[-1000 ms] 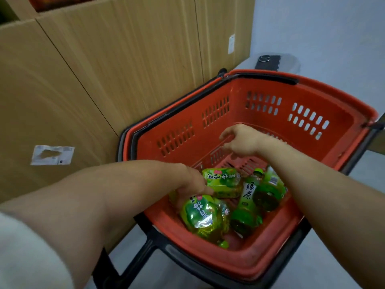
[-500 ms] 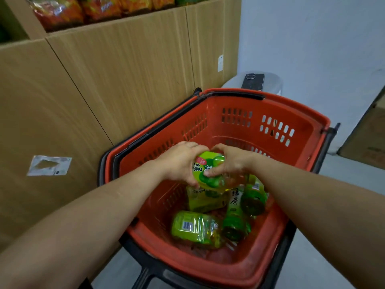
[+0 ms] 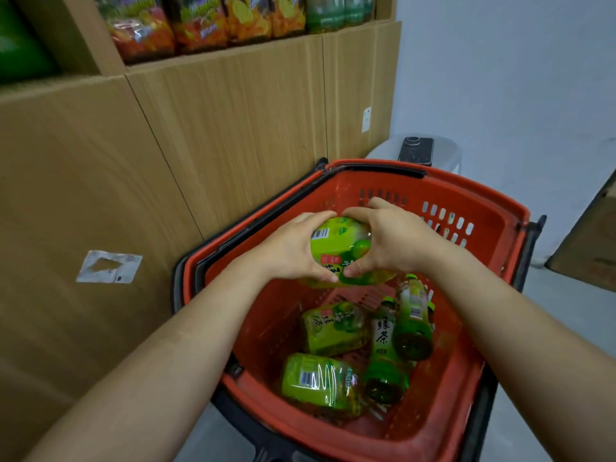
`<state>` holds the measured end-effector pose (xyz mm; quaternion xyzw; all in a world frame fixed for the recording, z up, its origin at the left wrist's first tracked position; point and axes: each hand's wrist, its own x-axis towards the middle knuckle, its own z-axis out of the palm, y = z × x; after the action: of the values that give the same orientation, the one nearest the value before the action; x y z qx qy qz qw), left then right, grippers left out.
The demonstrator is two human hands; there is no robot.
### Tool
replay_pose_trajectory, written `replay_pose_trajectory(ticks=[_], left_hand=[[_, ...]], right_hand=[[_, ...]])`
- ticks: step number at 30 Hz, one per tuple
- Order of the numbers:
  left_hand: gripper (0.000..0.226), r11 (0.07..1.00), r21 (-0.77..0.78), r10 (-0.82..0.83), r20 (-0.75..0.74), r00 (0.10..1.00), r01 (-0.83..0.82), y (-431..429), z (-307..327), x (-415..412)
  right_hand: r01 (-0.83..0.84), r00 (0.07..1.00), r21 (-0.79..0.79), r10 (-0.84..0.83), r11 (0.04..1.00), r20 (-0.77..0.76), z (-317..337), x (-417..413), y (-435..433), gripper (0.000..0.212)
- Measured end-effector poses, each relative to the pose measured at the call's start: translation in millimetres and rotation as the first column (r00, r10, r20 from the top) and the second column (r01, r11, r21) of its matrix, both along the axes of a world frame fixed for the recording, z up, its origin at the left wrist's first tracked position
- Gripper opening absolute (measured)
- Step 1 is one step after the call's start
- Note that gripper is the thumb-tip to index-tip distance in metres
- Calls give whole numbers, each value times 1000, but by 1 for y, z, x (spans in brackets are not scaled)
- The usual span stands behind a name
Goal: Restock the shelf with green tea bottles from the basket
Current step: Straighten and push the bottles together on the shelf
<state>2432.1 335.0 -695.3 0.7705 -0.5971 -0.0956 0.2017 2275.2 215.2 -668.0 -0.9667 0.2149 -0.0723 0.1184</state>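
Your left hand (image 3: 293, 248) and right hand (image 3: 393, 241) curl round a green tea bottle (image 3: 336, 241) from either side. Your thumbs nearly meet at 6 o'clock on its label, and you hold it clear above the red basket (image 3: 483, 195).

This looks like the lift-out step. Next, you likely need to carry it up toward 11 o'clock to the shelf (image 3: 266, 45) and stand it by the green bottles there.

The other bottles (image 3: 333, 328) lie on their sides on the basket floor, at 6 o'clock below your hands. Your fingers hide the held bottle's cap. The shelf is cut off at the top, so you cannot see whether there is free space on it.
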Motion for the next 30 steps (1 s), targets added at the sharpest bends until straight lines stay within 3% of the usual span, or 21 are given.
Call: replay_pose_trajectory(ticks=[3, 6, 9, 11, 13, 15, 16, 18, 21, 24, 27, 30], left_hand=[[110, 998, -39, 61, 47, 997, -59, 17, 16, -2], [101, 967, -223, 160, 143, 977, -126, 40, 48, -7], [95, 860, -446, 297, 42, 954, -248, 70, 86, -4], [94, 722, -575, 341, -188, 921, -385, 92, 110, -2], [88, 566, -658, 324, -376, 868, -497, 115, 132, -3], [83, 447, -709, 343, -428, 836, -546, 138, 152, -4], [82, 411, -723, 384, -414, 825, -555, 150, 161, -4], [82, 366, -735, 464, -388, 796, -571, 175, 174, 4], [90, 405, -710, 543, -319, 777, -575, 218, 200, 23], [78, 553, -626, 639, -106, 762, -550, 269, 233, 41], [76, 681, -533, 597, 8, 803, -501, 318, 261, 56], [80, 715, -455, 625, 77, 776, -531, 360, 276, 76]], right_hand=[[-76, 995, -137, 83, 988, 46, 15, 1, 14, 107], [-110, 974, -228, 151, 967, 172, 41, 3, 25, 104], [26, 861, -398, 182, 917, 475, 73, 11, 43, 98], [128, 670, -254, 105, 959, 735, 92, 23, 65, 102], [-86, 517, 135, -71, 987, 853, 112, 47, 94, 113], [-406, 521, 432, -185, 805, 833, 135, 74, 131, 124], [-506, 526, 482, -186, 715, 830, 146, 88, 149, 126], [-598, 488, 473, -174, 647, 856, 166, 113, 183, 116], [-635, 433, 440, -179, 635, 884, 192, 145, 228, 111], [-628, 402, 404, -167, 665, 900, 218, 168, 258, 121], [-636, 416, 358, -87, 684, 905, 236, 184, 282, 112], [-629, 456, 329, -9, 704, 890, 241, 199, 305, 101]])
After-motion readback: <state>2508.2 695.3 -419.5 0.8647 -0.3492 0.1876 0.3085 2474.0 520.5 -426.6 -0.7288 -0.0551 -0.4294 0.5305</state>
